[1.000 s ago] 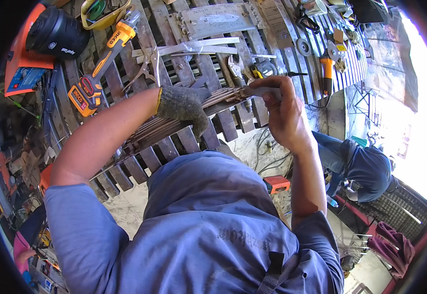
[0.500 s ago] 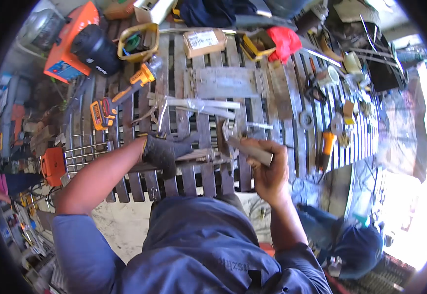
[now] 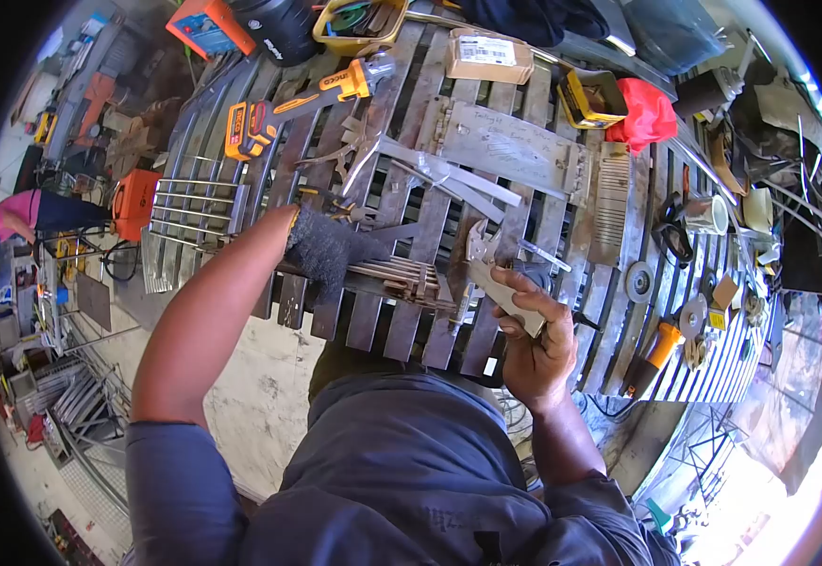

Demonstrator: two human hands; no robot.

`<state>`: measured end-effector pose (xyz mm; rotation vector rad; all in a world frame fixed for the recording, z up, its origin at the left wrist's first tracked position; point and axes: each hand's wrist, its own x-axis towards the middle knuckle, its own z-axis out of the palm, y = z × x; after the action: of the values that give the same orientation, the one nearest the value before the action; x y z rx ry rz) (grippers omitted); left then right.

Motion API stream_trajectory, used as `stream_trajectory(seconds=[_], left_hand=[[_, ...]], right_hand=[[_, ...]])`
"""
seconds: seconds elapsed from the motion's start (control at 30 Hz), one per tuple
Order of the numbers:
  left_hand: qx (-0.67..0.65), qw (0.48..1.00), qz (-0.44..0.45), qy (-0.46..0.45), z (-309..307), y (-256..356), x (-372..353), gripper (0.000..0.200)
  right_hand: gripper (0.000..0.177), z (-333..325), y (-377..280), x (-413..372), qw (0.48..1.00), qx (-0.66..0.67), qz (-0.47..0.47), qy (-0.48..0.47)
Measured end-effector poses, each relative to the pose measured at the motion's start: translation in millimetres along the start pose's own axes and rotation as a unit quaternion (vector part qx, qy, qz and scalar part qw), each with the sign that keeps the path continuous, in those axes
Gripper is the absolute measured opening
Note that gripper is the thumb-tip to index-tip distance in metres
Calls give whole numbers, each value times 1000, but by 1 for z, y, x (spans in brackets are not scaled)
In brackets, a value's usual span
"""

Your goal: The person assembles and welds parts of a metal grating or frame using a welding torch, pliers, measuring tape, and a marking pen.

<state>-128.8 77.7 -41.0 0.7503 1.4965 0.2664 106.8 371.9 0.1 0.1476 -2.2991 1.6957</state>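
My left hand (image 3: 321,250), in a dark knit glove, wraps over a bundle of thin metal rods (image 3: 402,279) near the front edge of the slatted metal table (image 3: 359,325). The glove hides the rods' left part. Bare, my right hand (image 3: 538,344) grips a flat grey metal tool (image 3: 507,297), its thumb and fingers closed around the handle. The tool's hooked, jaw-like head (image 3: 477,242) points away from me, close to the rods' right end. Beyond both hands lie loose flat metal strips (image 3: 453,176).
A yellow cordless grinder (image 3: 312,99) lies back left, near a yellow bin (image 3: 359,38). Behind the strips are a marked metal plate (image 3: 510,141) and a cardboard box (image 3: 489,57). An orange-handled tool (image 3: 658,351) and grinding discs (image 3: 638,281) lie right. A person (image 3: 29,212) stands far left.
The view has turned, so the table appears tilted and shifted. My right hand's tool now angles more steeply, showing its broad side. The left hand keeps its place on the rods.
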Motion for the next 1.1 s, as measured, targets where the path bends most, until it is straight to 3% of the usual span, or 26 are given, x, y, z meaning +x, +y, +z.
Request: stream_trajectory(seconds=[0.07,0.17,0.27,0.37,0.67,0.87,0.97,1.1], left_hand=[[-11,999,12,37,4,-6,-1,128],[-56,998,0,-13,-1,1,-1,128],[30,999,29,-17,-6,13,-7,114],[60,997,-42,-23,-8,29,-12,121],[139,990,9,14,-11,13,0,102],[109,993,-23,-42,-21,33,-15,109],[119,993,-4,22,-10,23,-12,99],[92,996,-4,17,-6,27,-14,114]], right_hand=[[43,0,2,9,997,-37,-58,-26],[47,4,-2,18,994,-53,-77,-64],[53,9,-6,20,990,-62,-85,-89],[56,11,-10,23,987,-71,-94,-106],[58,21,-13,31,982,-73,-97,-147],[60,21,-16,39,978,-84,-99,-163],[62,22,-21,41,973,-104,-98,-179],[64,25,-29,36,973,-121,-78,-179]])
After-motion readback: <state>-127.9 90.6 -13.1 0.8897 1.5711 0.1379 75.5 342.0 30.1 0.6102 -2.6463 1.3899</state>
